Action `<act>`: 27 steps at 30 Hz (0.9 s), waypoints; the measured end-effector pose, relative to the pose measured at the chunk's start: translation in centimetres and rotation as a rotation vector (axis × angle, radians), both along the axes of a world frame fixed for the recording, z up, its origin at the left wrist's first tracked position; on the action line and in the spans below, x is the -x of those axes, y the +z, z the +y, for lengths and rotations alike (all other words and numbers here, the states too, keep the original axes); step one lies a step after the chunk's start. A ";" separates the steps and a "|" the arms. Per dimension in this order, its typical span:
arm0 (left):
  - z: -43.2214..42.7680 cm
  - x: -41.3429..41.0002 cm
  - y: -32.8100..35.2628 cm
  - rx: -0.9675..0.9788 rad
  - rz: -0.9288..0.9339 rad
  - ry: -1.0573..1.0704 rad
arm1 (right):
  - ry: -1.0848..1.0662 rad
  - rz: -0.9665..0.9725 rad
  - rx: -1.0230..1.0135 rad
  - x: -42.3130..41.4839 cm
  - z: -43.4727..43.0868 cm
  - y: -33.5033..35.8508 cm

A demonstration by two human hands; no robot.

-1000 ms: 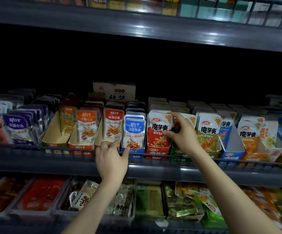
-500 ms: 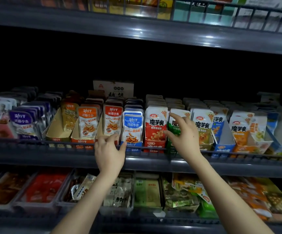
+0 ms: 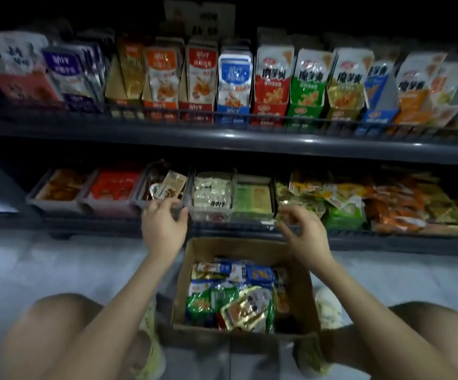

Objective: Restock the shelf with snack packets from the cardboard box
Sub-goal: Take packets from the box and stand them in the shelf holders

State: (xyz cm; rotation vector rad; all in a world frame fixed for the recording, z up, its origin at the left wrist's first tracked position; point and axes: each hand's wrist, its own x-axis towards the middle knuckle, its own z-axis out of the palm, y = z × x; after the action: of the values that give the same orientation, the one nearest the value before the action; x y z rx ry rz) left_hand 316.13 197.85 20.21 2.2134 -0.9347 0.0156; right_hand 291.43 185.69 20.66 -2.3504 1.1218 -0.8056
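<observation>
My left hand [image 3: 164,229] and right hand [image 3: 308,238] hang loosely curled and empty above the far rim of the cardboard box [image 3: 236,244]. Blur hides whether my left thumb touches the grey bin [image 3: 140,205] on the lower shelf [image 3: 386,241]. The box sits on the floor [image 3: 57,264], open upward, long axis toward the shelf, snack packets [image 3: 230,294] jumbled flat inside

My feed: dark grey metal upper shelf [image 3: 249,139] carries upright snack packets [image 3: 273,78]; lower shelf [image 3: 386,242] holds grey plastic trays [image 3: 57,205]; open brown cardboard box [image 3: 181,283] sits on pale tiled floor [image 3: 57,270].
</observation>
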 end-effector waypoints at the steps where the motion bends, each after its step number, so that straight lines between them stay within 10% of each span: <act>1: 1.0 0.2 -1.2 -0.017 0.002 -0.007 | 0.007 0.031 -0.053 0.3 0.8 -1.3; 27: 7.5 4.6 -23.6 -0.309 0.179 -0.076 | 0.010 0.646 -0.637 -0.3 2.4 -33.1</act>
State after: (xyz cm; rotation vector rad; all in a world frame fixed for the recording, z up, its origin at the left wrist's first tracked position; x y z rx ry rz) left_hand 311.52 205.34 -3.39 2.4087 -0.9718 -0.3800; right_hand 291.76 188.12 -12.41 -2.0674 1.3428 0.3370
